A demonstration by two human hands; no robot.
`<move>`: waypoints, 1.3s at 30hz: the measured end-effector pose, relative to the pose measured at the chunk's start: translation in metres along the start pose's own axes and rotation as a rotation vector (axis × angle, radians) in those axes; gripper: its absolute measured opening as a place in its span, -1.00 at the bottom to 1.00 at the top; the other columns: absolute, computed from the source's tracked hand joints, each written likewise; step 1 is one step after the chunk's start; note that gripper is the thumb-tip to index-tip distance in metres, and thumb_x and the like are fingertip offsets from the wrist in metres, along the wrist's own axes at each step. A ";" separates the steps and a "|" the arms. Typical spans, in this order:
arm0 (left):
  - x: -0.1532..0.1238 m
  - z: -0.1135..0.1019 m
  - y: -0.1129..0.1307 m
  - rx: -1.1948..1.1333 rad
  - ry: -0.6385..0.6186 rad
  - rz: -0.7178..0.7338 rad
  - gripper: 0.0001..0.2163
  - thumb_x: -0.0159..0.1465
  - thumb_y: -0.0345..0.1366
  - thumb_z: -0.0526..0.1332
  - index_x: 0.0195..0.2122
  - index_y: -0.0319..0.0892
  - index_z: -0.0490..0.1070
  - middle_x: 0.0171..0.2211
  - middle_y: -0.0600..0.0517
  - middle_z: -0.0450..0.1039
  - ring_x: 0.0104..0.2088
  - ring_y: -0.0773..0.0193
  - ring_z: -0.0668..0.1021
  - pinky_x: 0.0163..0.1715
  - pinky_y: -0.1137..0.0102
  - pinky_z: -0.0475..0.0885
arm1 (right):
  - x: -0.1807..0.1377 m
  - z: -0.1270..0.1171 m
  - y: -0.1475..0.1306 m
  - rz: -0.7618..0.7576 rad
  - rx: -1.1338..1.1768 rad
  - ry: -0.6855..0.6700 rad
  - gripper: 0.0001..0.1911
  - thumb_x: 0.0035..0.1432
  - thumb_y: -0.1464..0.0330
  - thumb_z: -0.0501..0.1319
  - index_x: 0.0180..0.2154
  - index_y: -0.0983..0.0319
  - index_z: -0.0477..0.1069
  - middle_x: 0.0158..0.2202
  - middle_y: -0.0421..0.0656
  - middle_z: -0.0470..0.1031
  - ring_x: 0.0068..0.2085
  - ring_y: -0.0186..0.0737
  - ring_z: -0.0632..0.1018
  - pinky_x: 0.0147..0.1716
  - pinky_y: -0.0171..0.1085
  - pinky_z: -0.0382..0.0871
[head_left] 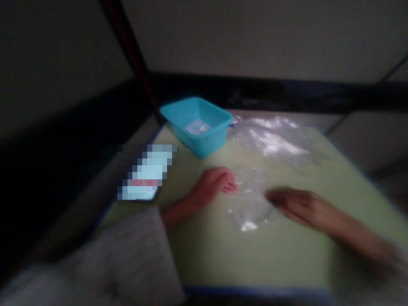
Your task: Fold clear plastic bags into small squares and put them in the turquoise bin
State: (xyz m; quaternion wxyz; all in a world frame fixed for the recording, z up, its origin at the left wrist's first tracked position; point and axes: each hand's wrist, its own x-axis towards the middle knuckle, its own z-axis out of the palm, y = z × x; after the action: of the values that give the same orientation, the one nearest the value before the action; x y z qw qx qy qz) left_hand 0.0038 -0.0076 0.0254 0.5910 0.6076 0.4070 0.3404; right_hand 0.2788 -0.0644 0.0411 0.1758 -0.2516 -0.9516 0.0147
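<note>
A crumpled clear plastic bag (250, 204) lies on the yellow-green tabletop (251, 259) between my hands. At its left edge, my left hand (216, 180) has its fingers curled together, closed on the bag's side. My right hand (295, 206) is at the bag's right edge, palm down and low over the table. Motion smears its fingertips, so whether they grip the plastic cannot be made out.
A turquoise plastic basket (212, 146) stands at the back left, with a pale clear packet (197, 126) inside. More clear plastic bags (274, 138) lie at the back right. A lit phone (148, 174), its screen pixelated, rests by the left edge. Walls rise behind.
</note>
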 end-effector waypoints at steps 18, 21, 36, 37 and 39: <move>-0.002 -0.012 0.004 0.109 0.111 -0.105 -0.84 0.22 -0.27 0.04 -0.43 -0.22 0.30 -0.44 -0.04 0.54 -0.46 0.25 0.61 -0.75 0.60 0.25 | 0.024 -0.007 0.008 0.652 0.621 0.071 -0.78 0.19 0.23 0.12 -0.43 0.21 0.24 -0.59 -0.29 0.26 -0.59 -0.39 0.27 -0.64 -0.41 0.11; 0.000 -0.013 0.003 0.153 0.133 -0.082 -0.86 0.19 -0.30 0.05 -0.44 -0.22 0.30 -0.45 -0.02 0.53 -0.47 0.25 0.61 -0.82 0.63 0.14 | 0.035 -0.004 0.009 0.758 0.764 0.131 -0.78 0.14 0.21 0.15 -0.41 0.21 0.24 -0.59 -0.31 0.20 -0.58 -0.40 0.24 -0.64 -0.41 0.08; -0.003 -0.013 0.000 0.238 0.166 0.064 -0.80 0.04 -0.40 0.21 -0.30 -0.16 0.27 -0.49 0.12 0.46 -0.47 0.30 0.57 -0.50 0.50 0.41 | 0.044 0.011 0.006 0.970 0.691 0.364 -0.72 -0.01 0.24 0.19 -0.32 0.18 0.12 -0.68 -0.33 0.31 -0.68 -0.42 0.26 -0.73 -0.42 0.05; -0.004 -0.012 0.001 0.250 0.162 0.064 -0.74 0.01 -0.40 0.24 -0.27 -0.15 0.25 -0.49 0.14 0.45 -0.48 0.31 0.57 -0.51 0.51 0.39 | 0.044 0.012 0.006 0.970 0.679 0.369 -0.72 -0.01 0.25 0.18 -0.32 0.18 0.12 -0.68 -0.33 0.31 -0.68 -0.41 0.26 -0.73 -0.42 0.05; -0.006 -0.010 0.002 0.265 0.156 0.080 -0.66 -0.03 -0.41 0.27 -0.22 -0.14 0.22 -0.47 0.15 0.43 -0.49 0.34 0.56 -0.51 0.53 0.38 | 0.044 0.012 0.006 0.977 0.659 0.375 -0.72 -0.01 0.24 0.18 -0.31 0.18 0.12 -0.69 -0.34 0.30 -0.69 -0.41 0.27 -0.73 -0.41 0.05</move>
State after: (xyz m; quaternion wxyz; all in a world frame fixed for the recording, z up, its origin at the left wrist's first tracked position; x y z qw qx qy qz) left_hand -0.0075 -0.0084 0.0287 0.4581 0.6676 0.4687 0.3531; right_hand 0.2416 -0.0376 0.0434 0.3814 -0.5891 -0.6247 0.3424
